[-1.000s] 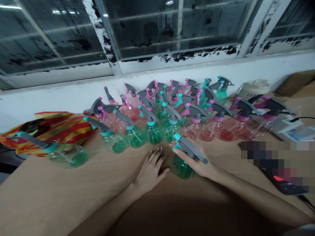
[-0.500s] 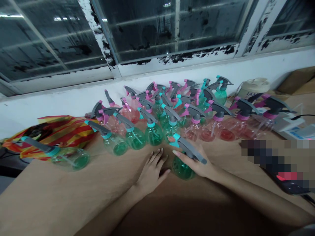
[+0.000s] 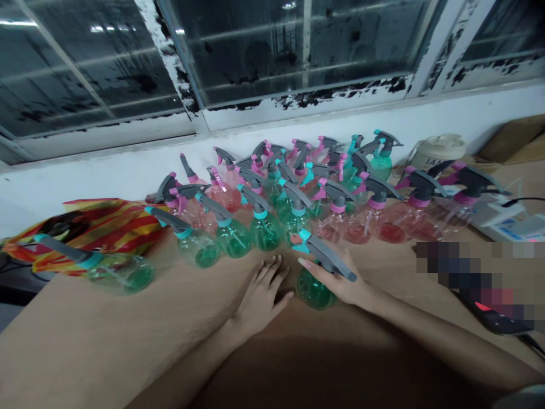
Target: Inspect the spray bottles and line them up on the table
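Observation:
Around the neck of a green spray bottle (image 3: 314, 288) with a grey and teal trigger head, my right hand (image 3: 347, 284) is closed; some of its fingers are hidden behind the bottle. My left hand (image 3: 263, 298) lies palm down on the wooden table (image 3: 128, 346), fingers stretched out, just left of that bottle and holding nothing. Beyond my hands a row of spray bottles stands close together, among them a green one (image 3: 266, 230) with a teal collar and a pinkish one (image 3: 360, 227) with a pink collar. Another green spray bottle (image 3: 121, 274) is at the far left.
A red and yellow striped bag (image 3: 123, 227) lies at the left edge. Behind the bottles are a white wall (image 3: 128, 176) and windows. To the right are a white lidded tub (image 3: 440, 149), a white device with a cable (image 3: 502, 213) and a dark, partly blurred-out object (image 3: 498, 318).
Both hands and the held spray bottle stay in nearly the same place. The whole view has shifted very slightly.

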### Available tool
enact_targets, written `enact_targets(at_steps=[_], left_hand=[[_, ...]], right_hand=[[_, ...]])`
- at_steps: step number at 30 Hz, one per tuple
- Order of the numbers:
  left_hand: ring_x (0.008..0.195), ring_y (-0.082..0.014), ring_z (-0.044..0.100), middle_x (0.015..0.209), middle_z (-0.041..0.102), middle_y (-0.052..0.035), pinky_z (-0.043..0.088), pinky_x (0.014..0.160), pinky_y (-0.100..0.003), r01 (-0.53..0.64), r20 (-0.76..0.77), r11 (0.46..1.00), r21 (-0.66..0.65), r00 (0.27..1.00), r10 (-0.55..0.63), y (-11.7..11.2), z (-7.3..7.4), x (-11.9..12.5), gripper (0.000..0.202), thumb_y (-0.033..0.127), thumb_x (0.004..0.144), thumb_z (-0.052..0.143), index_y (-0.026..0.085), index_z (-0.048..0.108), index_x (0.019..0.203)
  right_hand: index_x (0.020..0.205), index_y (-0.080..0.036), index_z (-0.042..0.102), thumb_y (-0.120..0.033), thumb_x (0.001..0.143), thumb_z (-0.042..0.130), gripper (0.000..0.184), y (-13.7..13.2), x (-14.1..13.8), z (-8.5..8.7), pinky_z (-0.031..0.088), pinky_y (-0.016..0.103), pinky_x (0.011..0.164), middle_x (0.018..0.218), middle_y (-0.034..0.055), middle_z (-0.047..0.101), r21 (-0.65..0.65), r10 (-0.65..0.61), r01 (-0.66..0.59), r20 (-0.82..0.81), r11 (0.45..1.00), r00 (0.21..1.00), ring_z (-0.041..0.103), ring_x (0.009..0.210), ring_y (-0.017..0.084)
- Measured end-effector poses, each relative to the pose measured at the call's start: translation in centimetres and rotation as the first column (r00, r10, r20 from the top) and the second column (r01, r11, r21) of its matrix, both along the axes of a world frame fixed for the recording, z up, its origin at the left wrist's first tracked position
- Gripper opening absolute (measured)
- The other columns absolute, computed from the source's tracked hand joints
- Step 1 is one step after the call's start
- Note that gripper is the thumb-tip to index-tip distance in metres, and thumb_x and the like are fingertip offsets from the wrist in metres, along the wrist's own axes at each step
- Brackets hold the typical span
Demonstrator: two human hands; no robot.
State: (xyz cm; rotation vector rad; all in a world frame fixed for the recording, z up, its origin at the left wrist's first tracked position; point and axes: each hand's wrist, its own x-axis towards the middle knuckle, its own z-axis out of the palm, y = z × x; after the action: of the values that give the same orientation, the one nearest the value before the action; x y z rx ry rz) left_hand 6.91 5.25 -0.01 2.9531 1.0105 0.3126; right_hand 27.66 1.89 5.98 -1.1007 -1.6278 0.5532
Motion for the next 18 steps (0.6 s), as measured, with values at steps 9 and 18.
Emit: enact_targets(at_steps=[9, 18], left_hand=[[0.131, -0.0277, 0.033, 0.142, 0.037, -0.0146, 0.027, 0.106, -0.045, 0.003, 0.009, 1.000, 0.009, 1.000, -0.003, 0.00, -0.08, -0.01, 0.048, 0.039, 0.093, 0.046, 0.013, 0.042, 0.133], [0.130, -0.0277, 0.034, 0.140, 0.040, -0.0150, 0.027, 0.106, -0.044, 0.006, 0.017, 1.000, 0.027, 1.000, -0.007, -0.06, 0.05, 0.01, 0.048, 0.040, 0.093, 0.046, 0.012, 0.043, 0.132]], right_hand=[[0.108, -0.020, 0.060, -0.025, 0.082, 0.058, 0.027, 0.33, 0.11, -0.18, 0.050, 0.036, 0.080, 0.091, 0.0058, 0.066, 0.002, 0.028, -0.028, 0.014, 1.000, 0.999, 0.064, 0.092, 0.021], [0.087, -0.021, 0.058, -0.025, 0.083, 0.055, 0.006, 0.17, 0.01, 0.31, 0.049, 0.031, 0.068, 0.080, 0.0025, 0.062, 0.007, 0.004, -0.004, 0.020, 1.000, 1.000, 0.062, 0.075, 0.017]])
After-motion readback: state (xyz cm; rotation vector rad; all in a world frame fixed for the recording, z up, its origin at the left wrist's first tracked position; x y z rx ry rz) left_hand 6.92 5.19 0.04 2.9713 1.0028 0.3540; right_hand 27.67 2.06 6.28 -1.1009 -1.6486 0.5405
